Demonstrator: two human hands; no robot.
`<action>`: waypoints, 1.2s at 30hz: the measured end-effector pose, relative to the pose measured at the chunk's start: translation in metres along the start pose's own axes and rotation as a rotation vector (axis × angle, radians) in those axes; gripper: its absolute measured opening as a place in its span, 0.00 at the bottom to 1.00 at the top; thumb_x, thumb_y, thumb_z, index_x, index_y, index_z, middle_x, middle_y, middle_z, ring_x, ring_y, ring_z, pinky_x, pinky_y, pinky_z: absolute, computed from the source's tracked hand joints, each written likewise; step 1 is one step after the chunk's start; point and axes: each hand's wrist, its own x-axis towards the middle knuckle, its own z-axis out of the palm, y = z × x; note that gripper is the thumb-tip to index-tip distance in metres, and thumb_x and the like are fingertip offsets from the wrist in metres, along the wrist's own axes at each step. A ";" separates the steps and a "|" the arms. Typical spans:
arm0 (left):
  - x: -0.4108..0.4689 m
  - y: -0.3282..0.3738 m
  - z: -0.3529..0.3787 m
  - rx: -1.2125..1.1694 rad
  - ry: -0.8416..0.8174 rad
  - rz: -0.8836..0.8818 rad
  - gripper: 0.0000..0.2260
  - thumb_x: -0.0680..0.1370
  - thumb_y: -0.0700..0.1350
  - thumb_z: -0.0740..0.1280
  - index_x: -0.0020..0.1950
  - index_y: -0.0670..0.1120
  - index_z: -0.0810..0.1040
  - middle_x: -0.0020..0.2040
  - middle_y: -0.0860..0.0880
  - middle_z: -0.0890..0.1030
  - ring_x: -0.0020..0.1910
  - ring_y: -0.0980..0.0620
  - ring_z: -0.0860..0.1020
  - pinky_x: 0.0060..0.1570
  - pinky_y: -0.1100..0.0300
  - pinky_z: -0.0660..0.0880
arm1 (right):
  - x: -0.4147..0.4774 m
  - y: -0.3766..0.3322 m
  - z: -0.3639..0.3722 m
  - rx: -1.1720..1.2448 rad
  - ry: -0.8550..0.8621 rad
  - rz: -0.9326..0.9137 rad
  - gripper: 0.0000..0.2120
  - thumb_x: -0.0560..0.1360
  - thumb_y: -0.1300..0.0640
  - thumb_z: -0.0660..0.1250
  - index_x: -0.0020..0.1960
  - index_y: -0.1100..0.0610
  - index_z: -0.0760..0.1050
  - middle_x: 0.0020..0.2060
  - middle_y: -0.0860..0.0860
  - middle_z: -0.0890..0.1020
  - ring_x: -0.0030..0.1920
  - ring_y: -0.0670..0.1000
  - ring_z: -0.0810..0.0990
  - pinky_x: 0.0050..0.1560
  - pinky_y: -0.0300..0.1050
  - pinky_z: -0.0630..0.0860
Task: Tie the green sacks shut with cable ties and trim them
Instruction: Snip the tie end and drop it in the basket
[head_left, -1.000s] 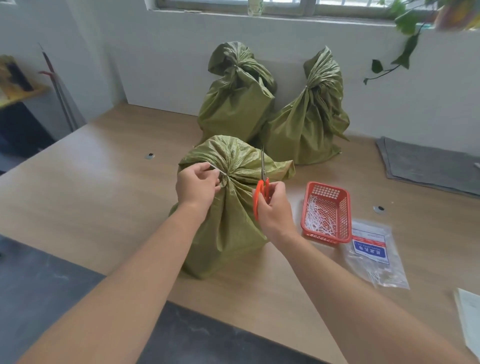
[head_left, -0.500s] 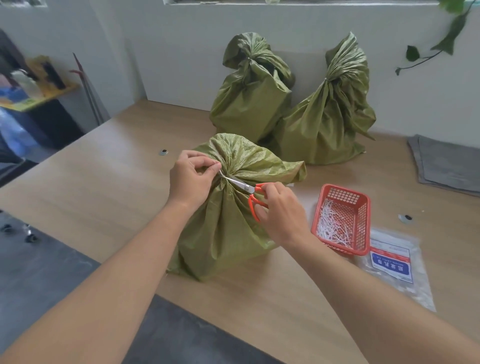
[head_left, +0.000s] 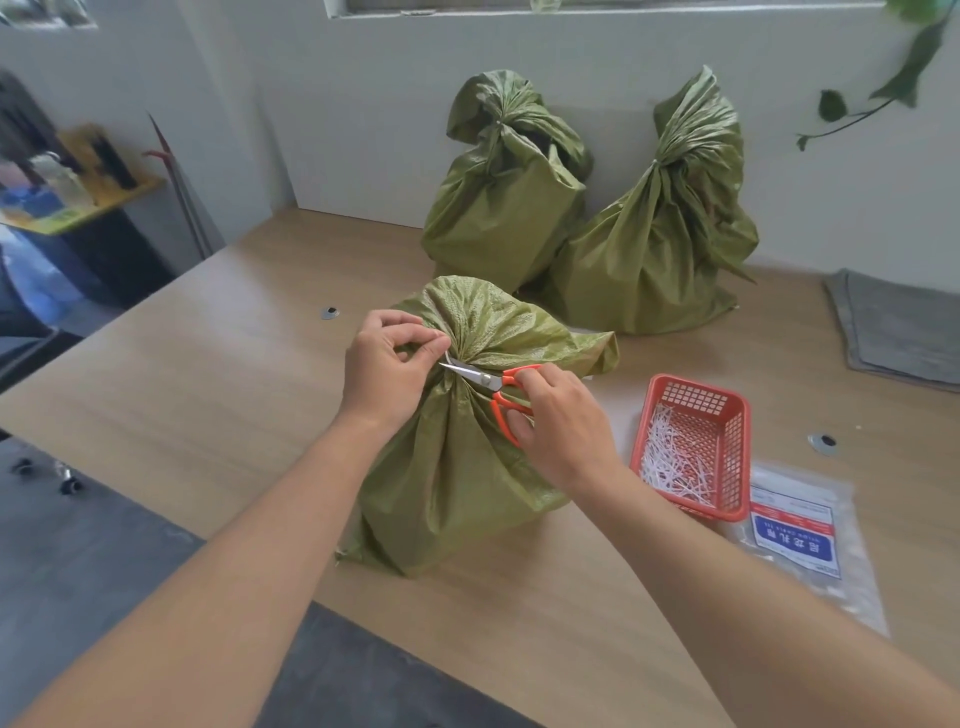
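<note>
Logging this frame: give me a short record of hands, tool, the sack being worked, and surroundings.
left hand: pinches white cable tie at neck of front sack
right hand: holds orange scissors, blade tips at the tie
back-left sack, back-right sack: necks gathered, by the wall
red basket: right of front sack, holds white offcuts
clear packet: on table, beside basket

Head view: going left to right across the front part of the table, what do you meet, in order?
In order: left hand → scissors → right hand → red basket → plastic packet.
</note>
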 end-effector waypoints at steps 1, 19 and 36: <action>0.001 0.000 -0.001 -0.003 -0.004 0.000 0.04 0.74 0.45 0.79 0.47 0.52 0.87 0.53 0.56 0.78 0.54 0.52 0.82 0.57 0.50 0.82 | 0.000 -0.001 0.000 0.001 -0.002 0.003 0.15 0.78 0.51 0.70 0.62 0.54 0.78 0.55 0.50 0.81 0.56 0.54 0.78 0.52 0.48 0.76; 0.006 0.001 0.000 -0.029 -0.039 0.024 0.06 0.74 0.44 0.79 0.45 0.54 0.86 0.51 0.57 0.78 0.51 0.53 0.82 0.55 0.54 0.82 | -0.002 -0.009 -0.008 -0.027 0.024 0.044 0.13 0.76 0.53 0.72 0.59 0.56 0.82 0.51 0.49 0.84 0.54 0.54 0.81 0.48 0.48 0.79; -0.001 0.007 0.012 -0.097 0.018 -0.012 0.03 0.76 0.47 0.78 0.48 0.50 0.88 0.51 0.53 0.83 0.46 0.48 0.83 0.47 0.49 0.84 | -0.013 -0.004 -0.006 0.307 0.033 0.465 0.09 0.78 0.49 0.71 0.47 0.53 0.85 0.38 0.48 0.85 0.41 0.50 0.81 0.41 0.45 0.72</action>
